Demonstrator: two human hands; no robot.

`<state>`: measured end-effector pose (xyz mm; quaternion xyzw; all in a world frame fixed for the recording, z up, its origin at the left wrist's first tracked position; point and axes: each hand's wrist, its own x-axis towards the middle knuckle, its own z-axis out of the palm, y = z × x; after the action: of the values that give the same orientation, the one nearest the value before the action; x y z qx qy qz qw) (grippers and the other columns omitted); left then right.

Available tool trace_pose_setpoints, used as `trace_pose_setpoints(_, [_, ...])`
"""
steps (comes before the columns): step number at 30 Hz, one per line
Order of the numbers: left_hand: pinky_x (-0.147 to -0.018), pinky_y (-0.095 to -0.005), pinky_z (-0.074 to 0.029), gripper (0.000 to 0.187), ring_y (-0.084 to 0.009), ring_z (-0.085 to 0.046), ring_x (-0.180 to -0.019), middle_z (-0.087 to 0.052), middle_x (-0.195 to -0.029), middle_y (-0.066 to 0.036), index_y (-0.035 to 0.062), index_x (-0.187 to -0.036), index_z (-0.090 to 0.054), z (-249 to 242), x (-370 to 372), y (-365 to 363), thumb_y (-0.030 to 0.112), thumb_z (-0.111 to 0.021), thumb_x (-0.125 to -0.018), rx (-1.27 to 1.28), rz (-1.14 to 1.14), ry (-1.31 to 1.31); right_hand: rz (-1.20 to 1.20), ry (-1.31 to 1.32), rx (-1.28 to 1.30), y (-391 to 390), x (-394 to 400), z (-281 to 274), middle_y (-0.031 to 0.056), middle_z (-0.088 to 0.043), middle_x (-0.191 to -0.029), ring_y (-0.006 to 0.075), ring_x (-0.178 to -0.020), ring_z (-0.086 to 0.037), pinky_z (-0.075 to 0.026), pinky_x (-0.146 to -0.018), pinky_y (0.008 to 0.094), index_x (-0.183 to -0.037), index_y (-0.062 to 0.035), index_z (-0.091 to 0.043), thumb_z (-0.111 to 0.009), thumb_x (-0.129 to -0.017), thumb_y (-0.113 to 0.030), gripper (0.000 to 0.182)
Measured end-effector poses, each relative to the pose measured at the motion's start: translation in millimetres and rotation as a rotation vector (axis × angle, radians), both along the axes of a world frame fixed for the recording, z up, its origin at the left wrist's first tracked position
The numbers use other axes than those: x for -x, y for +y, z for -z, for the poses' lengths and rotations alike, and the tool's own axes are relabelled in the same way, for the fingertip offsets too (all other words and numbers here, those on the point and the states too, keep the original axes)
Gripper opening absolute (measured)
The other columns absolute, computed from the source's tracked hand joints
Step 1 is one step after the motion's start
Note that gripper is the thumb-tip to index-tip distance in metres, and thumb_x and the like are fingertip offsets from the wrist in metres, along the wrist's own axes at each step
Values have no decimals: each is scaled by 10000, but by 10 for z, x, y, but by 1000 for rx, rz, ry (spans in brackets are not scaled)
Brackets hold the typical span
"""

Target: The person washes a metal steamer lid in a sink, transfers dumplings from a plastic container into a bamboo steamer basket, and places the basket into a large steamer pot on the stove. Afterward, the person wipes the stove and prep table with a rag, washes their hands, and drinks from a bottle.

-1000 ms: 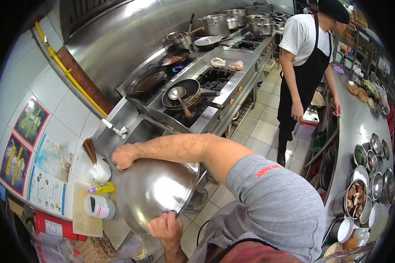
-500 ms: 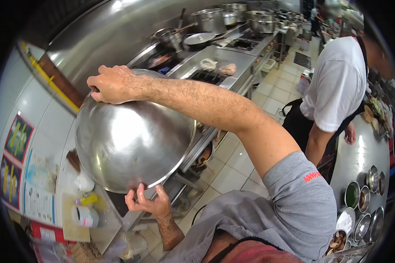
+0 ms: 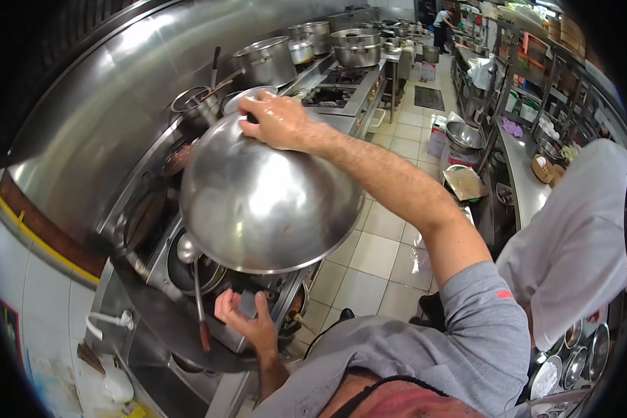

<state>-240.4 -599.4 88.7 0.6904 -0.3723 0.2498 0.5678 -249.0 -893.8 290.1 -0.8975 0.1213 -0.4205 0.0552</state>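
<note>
My right hand is closed on a dark knob at the top of a large domed steel lid. The lid hangs tilted over the cooking line, hiding part of the stove. Just below its near rim is my left hand, apart from the lid, with its fingers spread and nothing in them. Left of that hand, a steel ladle with a wooden handle end rests across a dark round pan.
Tall pots line the back of the stove. A white faucet juts from the wall at lower left. A co-worker's white sleeve is close on my right, beside steel bowls. Tiled floor runs down the aisle.
My view has turned. The lid has left my left hand's fingers and is held by my right hand alone, now over the stove. The co-worker appears nearer at right.
</note>
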Motion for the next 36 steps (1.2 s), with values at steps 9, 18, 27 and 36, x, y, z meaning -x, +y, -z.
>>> trace_pose_setpoints(9, [-814,-303,-382,408,-157,-446,-859,-408,-1082,-85,20,-1118,-458,-157,-647,-1816,7,-627,-746,63,455,261,371,190,-43,-1940,550,173,119,-530,-959,310,-931,-545,-449,-756,423,-1013,-123,-516,-511,-843,-360,292])
trace_pose_setpoints(18, [-731,-269,-411,230,-135,-490,-753,-486,-976,-77,17,-960,-535,-50,-595,-3825,-6,-617,-746,-170,652,131,557,190,-79,-3868,1550,571,139,-532,-973,347,-869,-563,-456,-738,456,-1010,-139,-524,-519,-824,-329,266])
trace_pose_setpoints(27, [-683,-313,-450,241,-214,-517,-753,-525,-957,-110,14,-950,-561,-220,-242,-6016,25,-645,-724,-305,672,13,669,284,-143,-5688,2158,686,142,-532,-947,355,-829,-572,-466,-712,453,-998,-138,-522,-542,-816,-329,265])
trace_pose_setpoints(36, [-683,-313,-443,222,-207,-515,-740,-526,-974,-103,29,-943,-566,-124,-640,-8148,29,-632,-731,-352,650,5,735,303,-223,-7261,2378,1030,130,-535,-964,348,-839,-568,-454,-700,446,-992,-131,-528,-546,-813,-323,263])
